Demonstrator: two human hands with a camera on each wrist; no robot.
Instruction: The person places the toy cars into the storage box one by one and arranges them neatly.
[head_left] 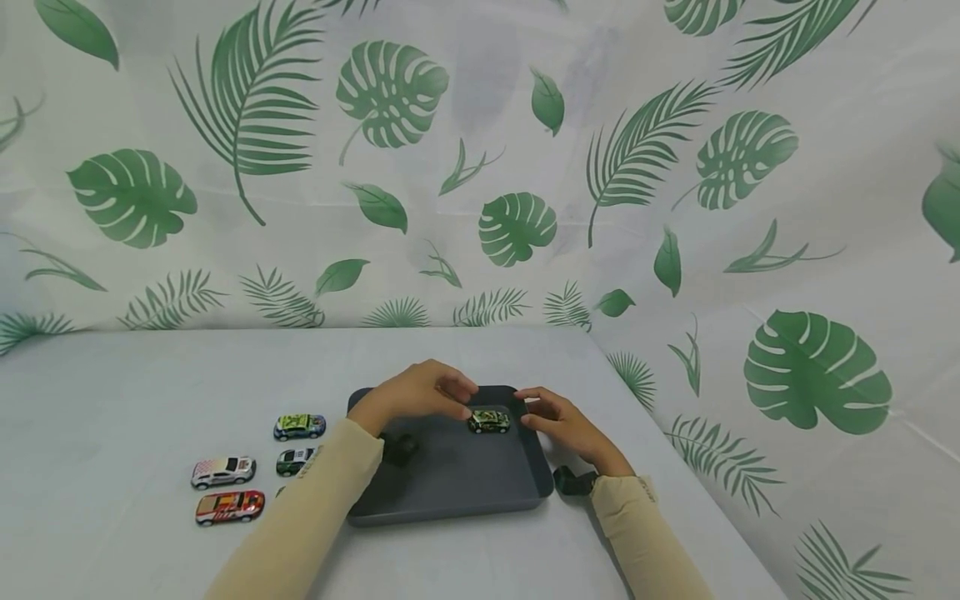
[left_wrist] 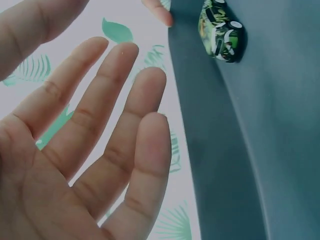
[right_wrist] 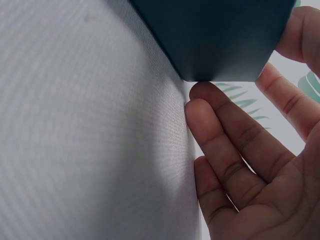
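A toy car (head_left: pixel 489 421) in green and black camouflage sits in the far right part of a dark grey tray (head_left: pixel 457 492). Over the tray, my left hand (head_left: pixel 420 392) has its thumb and fingers apart, the fingertips beside the car in the head view. In the left wrist view, the loosely spread fingers hold nothing, with the toy car (left_wrist: pixel 220 32) beyond them. My right hand (head_left: pixel 566 429) holds the tray at its far right corner, thumb over the rim. The right wrist view shows the fingers against the outside of the tray wall (right_wrist: pixel 220 45).
Left of the tray stand more toy cars: a yellow-green and blue one (head_left: pixel 299 427), a green and white one (head_left: pixel 295 461), a silver-white one (head_left: pixel 223 472) and a red one (head_left: pixel 229 507). The left sleeve (head_left: pixel 315 500) partly covers another. A leaf-print cloth (head_left: pixel 420 275) hangs behind the table.
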